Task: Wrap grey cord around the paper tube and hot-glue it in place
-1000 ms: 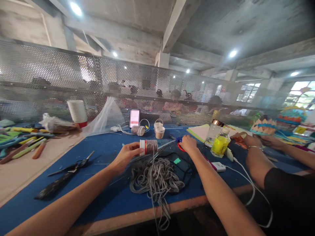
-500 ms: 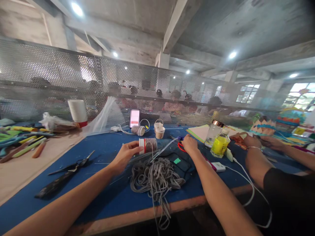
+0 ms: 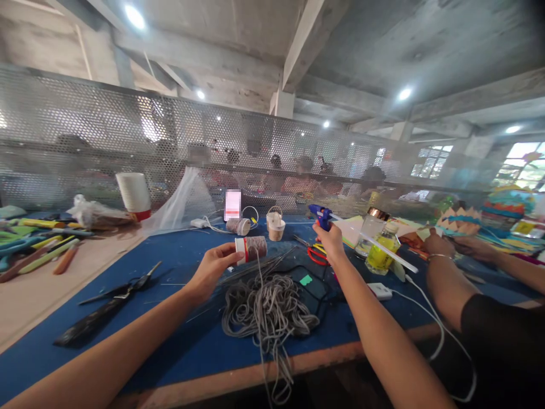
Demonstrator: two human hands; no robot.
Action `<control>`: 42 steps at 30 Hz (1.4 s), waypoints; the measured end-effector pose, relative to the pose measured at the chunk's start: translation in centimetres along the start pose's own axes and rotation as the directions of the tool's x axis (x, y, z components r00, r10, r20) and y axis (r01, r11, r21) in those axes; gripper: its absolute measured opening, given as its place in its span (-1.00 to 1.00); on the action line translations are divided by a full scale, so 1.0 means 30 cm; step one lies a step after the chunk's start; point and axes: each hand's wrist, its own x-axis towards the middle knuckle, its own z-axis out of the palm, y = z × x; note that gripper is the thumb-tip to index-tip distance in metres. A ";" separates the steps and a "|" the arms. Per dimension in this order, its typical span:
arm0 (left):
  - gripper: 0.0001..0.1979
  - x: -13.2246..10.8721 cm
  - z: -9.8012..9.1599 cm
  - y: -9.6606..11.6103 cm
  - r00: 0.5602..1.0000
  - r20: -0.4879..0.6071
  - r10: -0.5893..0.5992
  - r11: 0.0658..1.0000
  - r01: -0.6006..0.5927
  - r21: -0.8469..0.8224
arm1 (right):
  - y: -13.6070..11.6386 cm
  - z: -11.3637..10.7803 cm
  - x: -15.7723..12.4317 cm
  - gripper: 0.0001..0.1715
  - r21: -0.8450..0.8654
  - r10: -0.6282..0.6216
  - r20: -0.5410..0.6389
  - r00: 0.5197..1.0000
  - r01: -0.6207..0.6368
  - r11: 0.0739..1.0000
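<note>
My left hand (image 3: 216,263) grips the white and red rim of a paper cup (image 3: 252,250), lying sideways in the air, its body wrapped in grey cord. From the cup a strand runs down to a loose heap of grey cord (image 3: 272,312) on the blue tabletop. My right hand (image 3: 330,238) is closed round the handle of a blue hot glue gun (image 3: 321,215), raised above the table with its nozzle toward the left. A long clear glue stick (image 3: 383,247) sticks out behind it. Red-handled scissors (image 3: 317,254) lie just below that hand.
A small basket-like cup (image 3: 276,226), a cord-wrapped cup (image 3: 238,226) and a phone (image 3: 232,204) stand at the back. Black-handled scissors (image 3: 108,307) lie left. Bottles, including a yellow one (image 3: 383,250), stand right, near a co-worker's hands (image 3: 440,244). A perforated metal screen (image 3: 255,147) closes the back.
My right hand has lifted the glue gun off the table, and its glue stick now points right. The red-handled scissors are uncovered. My left hand with the cup has shifted slightly left.
</note>
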 end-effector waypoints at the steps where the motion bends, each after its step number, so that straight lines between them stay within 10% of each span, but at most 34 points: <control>1: -0.70 0.000 0.000 0.000 1.000 -0.005 0.010 1.000 -0.010 0.015 | -0.012 0.019 -0.014 -0.48 0.071 -0.004 0.033 0.999 0.002 0.997; 10: -0.68 0.027 -0.034 -0.008 0.993 -0.117 0.029 0.999 -0.025 0.037 | -0.137 0.114 -0.199 -0.59 0.517 -0.193 0.439 0.877 -0.071 0.853; 24: -0.63 0.037 -0.053 -0.003 0.993 -0.110 0.053 0.999 -0.053 -0.004 | -0.159 0.123 -0.306 -0.58 0.298 -0.264 0.635 0.726 0.085 0.951; 42: -0.64 0.038 -0.051 0.011 0.988 -0.128 0.080 0.997 -0.079 0.018 | -0.176 0.092 -0.313 -0.64 0.087 -0.364 0.599 0.714 0.394 0.915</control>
